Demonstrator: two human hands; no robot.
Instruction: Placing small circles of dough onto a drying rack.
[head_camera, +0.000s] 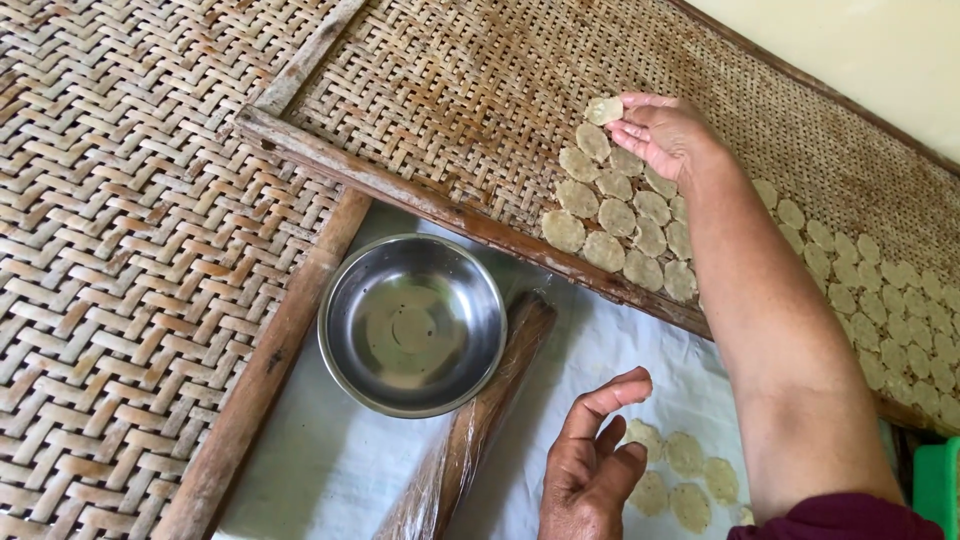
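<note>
Left hand (590, 465) hovers by flat discs (680, 470); right hand (660, 130) places one on woven tray (450, 90).

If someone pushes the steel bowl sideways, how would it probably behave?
The steel bowl looks empty and thin-walled, so probably light. It rests on a smooth white sheet, so it may slide easily. Its flat base suggests it would not tip, though the wrapped rolling pin beside it could block it.

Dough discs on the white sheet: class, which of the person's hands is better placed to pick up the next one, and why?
Probably the left hand: it hovers open right beside the dough discs on the white sheet. The right hand is stretched out over the woven tray, laying a disc there.
</note>
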